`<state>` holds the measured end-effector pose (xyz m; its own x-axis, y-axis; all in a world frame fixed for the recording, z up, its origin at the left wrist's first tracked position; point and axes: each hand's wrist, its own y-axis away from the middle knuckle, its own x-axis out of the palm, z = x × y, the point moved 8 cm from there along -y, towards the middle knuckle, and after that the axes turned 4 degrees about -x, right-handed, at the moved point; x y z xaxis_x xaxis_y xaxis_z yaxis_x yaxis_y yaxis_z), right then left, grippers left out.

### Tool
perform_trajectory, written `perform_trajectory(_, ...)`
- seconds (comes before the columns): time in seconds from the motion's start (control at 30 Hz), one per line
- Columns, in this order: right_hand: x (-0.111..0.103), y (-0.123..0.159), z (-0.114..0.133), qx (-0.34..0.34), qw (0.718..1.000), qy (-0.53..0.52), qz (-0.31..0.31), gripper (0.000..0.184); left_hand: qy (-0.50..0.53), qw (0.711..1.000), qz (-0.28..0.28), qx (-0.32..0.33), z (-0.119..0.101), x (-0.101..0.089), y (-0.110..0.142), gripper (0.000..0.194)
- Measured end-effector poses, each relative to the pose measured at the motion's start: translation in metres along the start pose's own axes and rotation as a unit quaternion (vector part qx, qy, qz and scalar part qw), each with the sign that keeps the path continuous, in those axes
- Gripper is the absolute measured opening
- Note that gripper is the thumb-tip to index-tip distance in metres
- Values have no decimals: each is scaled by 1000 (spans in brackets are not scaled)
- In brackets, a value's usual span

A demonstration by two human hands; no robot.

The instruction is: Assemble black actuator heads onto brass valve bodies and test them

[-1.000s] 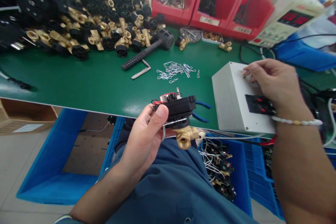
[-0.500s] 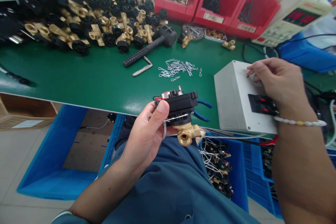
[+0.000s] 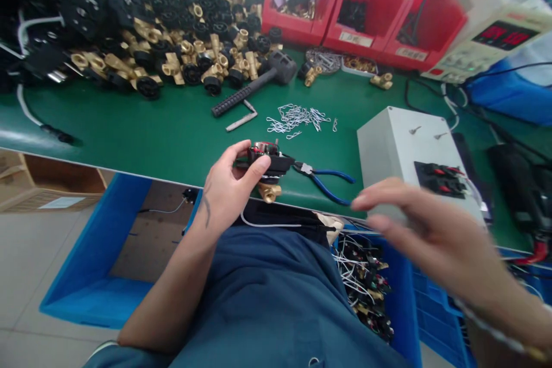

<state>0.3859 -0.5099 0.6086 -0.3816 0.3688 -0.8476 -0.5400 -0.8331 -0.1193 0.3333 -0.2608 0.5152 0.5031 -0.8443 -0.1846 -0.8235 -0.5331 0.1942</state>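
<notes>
My left hand grips a black valve assembly with a brass fitting at the near edge of the green table; a white wire hangs from it. My right hand hovers blurred in front of the white switch box, fingers stretched out toward the left, holding nothing. Blue-handled pliers lie on the table between the valve and the box. A small heap of wire clips lies beyond them.
A big pile of brass-and-black valve parts fills the back left, with a black mallet and a hex key beside it. Red bins and a meter with a red display stand behind. Blue crates sit below.
My right hand left the toggle switches on top of the white box and swung down and left in front of it. My left hand carried the valve forward and lower, to the table edge.
</notes>
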Motion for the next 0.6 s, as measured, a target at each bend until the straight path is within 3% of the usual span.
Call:
perform_trajectory(0.03,28,2,16,-40,997,-25,58,20,-31,1000,3,3,2,-4,-3,67)
perform_trajectory(0.1,65,5,26,-60,994,8,87,26,-94,995,4,12,3,-14,-4,69)
perform_trajectory(0.2,96,13,9,-42,994,74,70,32,-200,980,-11,14,1,-38,4,64)
perform_trajectory(0.27,107,20,-7,-23,993,93,64,33,-274,961,33,-12,5,-47,13,59)
perform_trajectory(0.37,123,31,-28,-6,990,120,78,33,-332,916,225,-31,19,-33,34,50)
perform_trajectory(0.43,134,37,-40,-6,987,136,88,32,-319,894,314,-20,24,-18,47,39)
perform_trajectory(0.6,148,42,-52,-15,990,125,68,36,-202,920,334,-19,28,10,52,30)
